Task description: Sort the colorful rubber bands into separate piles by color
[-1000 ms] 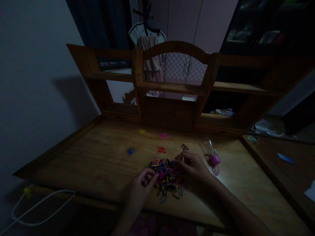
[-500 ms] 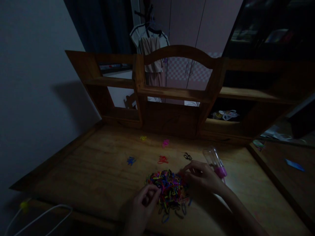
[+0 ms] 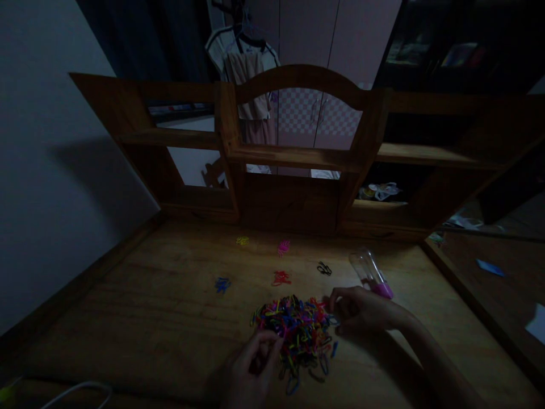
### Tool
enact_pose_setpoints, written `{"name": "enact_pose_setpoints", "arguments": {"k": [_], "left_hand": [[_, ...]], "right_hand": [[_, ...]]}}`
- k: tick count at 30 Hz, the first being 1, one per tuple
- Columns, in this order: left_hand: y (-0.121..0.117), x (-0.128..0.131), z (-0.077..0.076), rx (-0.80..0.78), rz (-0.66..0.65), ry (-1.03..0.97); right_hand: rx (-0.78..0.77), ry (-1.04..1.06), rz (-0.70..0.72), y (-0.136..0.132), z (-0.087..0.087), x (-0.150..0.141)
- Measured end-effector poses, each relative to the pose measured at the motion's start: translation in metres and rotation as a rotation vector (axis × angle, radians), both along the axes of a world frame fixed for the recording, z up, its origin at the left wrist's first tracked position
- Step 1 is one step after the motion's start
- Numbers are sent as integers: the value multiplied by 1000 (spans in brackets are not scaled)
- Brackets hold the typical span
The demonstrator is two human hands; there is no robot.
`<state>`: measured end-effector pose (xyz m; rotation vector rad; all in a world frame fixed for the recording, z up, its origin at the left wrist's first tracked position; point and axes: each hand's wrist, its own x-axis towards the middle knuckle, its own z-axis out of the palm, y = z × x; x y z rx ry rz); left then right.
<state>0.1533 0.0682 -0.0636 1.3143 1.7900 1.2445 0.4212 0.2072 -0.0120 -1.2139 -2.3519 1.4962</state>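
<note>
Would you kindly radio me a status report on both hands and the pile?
Left hand at near-left edge of multicoloured band pile; right hand at its right edge. Grips unclear. Pink-capped clear bottle just beyond right hand, off the pile.

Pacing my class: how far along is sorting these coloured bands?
Five small groups lie apart: yellow, pink, red, black, blue. The left hand and right hand are at the mixed heap; any held band is too dark to confirm. That large heap is left, so probably early.

bare left hand [image 3: 253, 363], bare right hand [image 3: 361, 309], slender fingers [image 3: 344, 292], slim uncovered right forearm [image 3: 432, 352]
</note>
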Motion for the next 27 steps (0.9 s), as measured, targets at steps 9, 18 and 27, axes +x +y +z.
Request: {"name": "enact_pose_setpoints", "arguments": {"k": [9,18,27], "left_hand": [[0,-1,-2,2,26,18],[2,0,-1,29,43,13],[4,-7,6,-2,-40,29]], "right_hand": [[41,-70,22,3,-8,0],[-85,76,-88,6,-7,-3],[-42,198,-200,10,-22,-11]]}}
